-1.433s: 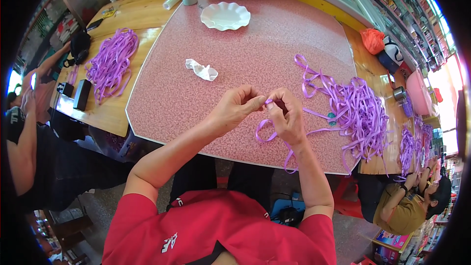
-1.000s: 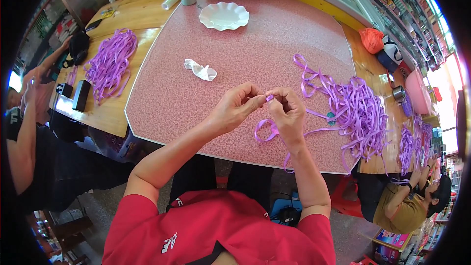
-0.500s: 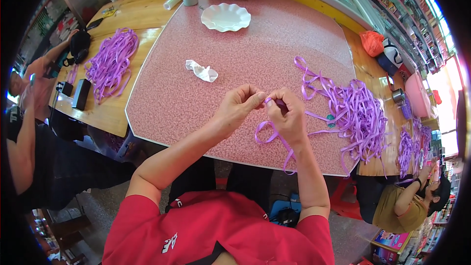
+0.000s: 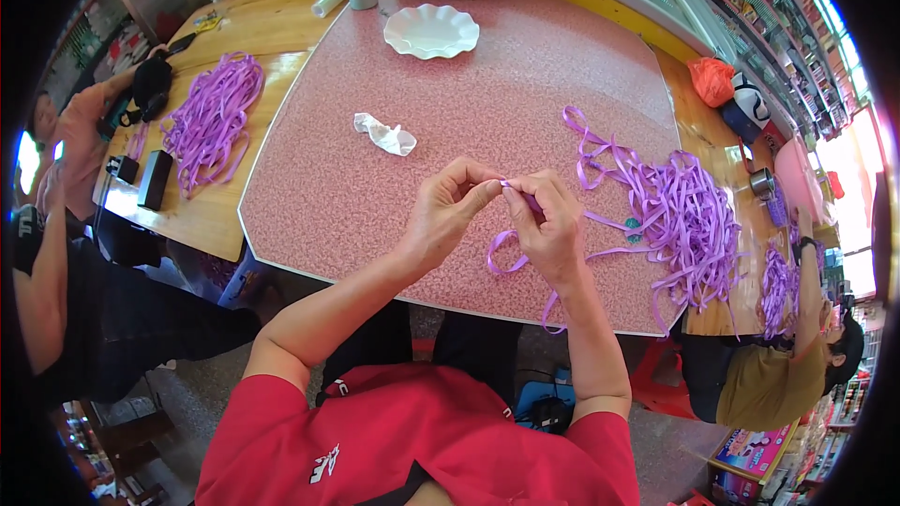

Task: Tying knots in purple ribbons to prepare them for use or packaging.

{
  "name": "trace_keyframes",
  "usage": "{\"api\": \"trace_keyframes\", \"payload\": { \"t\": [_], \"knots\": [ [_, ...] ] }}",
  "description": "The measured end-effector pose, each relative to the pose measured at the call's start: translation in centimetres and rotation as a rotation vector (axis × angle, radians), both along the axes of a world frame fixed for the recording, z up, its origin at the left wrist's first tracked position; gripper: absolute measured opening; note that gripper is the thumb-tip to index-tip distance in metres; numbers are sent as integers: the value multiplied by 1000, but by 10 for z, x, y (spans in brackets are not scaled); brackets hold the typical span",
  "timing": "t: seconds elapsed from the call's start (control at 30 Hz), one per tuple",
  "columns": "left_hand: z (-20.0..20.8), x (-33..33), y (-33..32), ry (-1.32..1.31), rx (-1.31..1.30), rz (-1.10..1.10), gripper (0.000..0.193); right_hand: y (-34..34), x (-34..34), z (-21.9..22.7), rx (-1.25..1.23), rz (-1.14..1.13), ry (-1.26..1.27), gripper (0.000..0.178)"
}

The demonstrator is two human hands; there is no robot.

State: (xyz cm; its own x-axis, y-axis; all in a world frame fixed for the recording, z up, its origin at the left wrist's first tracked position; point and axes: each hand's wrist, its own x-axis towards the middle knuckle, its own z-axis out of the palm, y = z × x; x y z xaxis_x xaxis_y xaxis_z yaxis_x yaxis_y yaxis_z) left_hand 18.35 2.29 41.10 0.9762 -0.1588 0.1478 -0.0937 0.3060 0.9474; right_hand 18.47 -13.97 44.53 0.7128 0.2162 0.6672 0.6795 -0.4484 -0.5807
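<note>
Your left hand (image 4: 457,211) and right hand (image 4: 550,225) are pinching a flat purple fabric ribbon (image 4: 509,270), its slack apparently trailing to the near edge of the pink speckled worktop (image 4: 328,206), possibly risking a snag from the tangled purple ribbon heap (image 4: 689,230) at the right edge.

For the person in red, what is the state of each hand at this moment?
Left hand: closed, pinching purple ribbon.
Right hand: closed, also holding purple ribbon.

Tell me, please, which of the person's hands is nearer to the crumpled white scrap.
Left: the left hand is to the right of the scrap and closer to the person; the right hand is farther right.
</note>
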Motion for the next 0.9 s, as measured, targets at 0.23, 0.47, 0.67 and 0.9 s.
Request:
{"api": "trace_keyframes", "payload": {
  "t": [0.23,0.47,0.67,0.9],
  "knots": [
    [-4,-1,-9,-71,94,-18,10,-5,-4,-11,160,-33,315,9],
    [-6,-3,-13,-21,-16,12,10,7,-6,-7,88,-109,3,11],
    [-9,3,-21,-408,154,225,13,5,-10,-5,565,77,596,5],
    [-1,17,-5,-858,467,341,30,-6,-12,3,782,214,939,11]
  ]
}}
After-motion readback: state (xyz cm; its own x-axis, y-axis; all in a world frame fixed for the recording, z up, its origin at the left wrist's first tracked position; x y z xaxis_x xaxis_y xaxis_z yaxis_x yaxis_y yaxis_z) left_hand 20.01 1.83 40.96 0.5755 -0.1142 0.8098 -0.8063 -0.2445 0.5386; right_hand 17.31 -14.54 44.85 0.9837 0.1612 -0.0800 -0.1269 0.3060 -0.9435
